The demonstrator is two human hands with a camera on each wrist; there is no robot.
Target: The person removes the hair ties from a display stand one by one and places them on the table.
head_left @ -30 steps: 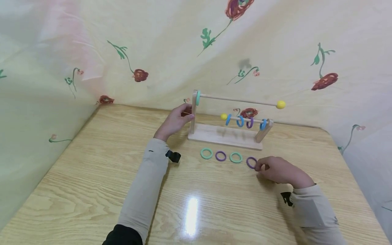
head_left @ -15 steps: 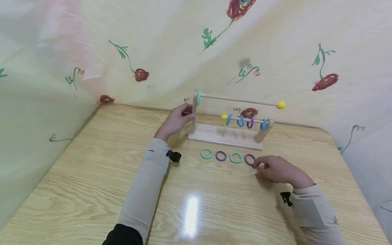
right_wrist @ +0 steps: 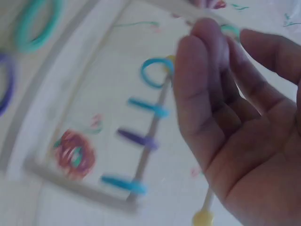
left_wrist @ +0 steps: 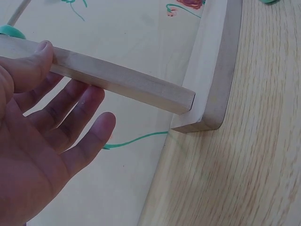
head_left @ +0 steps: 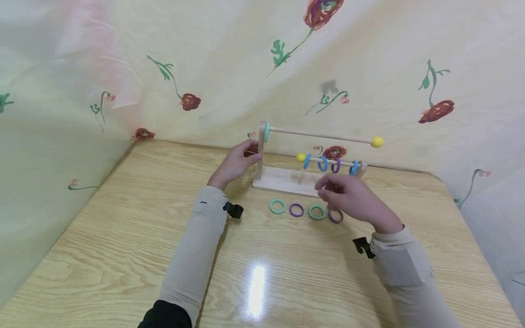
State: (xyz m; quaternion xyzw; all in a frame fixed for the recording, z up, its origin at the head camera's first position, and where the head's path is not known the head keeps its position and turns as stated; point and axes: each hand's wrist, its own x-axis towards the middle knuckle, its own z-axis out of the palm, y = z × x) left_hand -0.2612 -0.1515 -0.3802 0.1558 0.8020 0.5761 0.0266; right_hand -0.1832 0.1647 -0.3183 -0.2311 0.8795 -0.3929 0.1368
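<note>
My left hand holds the left post of a wooden ring stand, thumb on one side and fingers on the other, as the left wrist view shows. My right hand is raised over the table in front of the stand's base, fingers loosely bent and nothing between them. Below it lies a purple ring, partly covered by the hand. In line to its left lie a green ring, a purple ring and another green ring.
The stand's upper rod bears a green ring by the post and ends in a yellow ball. Blue rings and a purple ring hang on its lower rod. A flowered cloth rises behind the table.
My right hand has slid the rightmost purple ring slightly left, let go of it, and risen up and left toward the stand. The left hand stays on the post.
</note>
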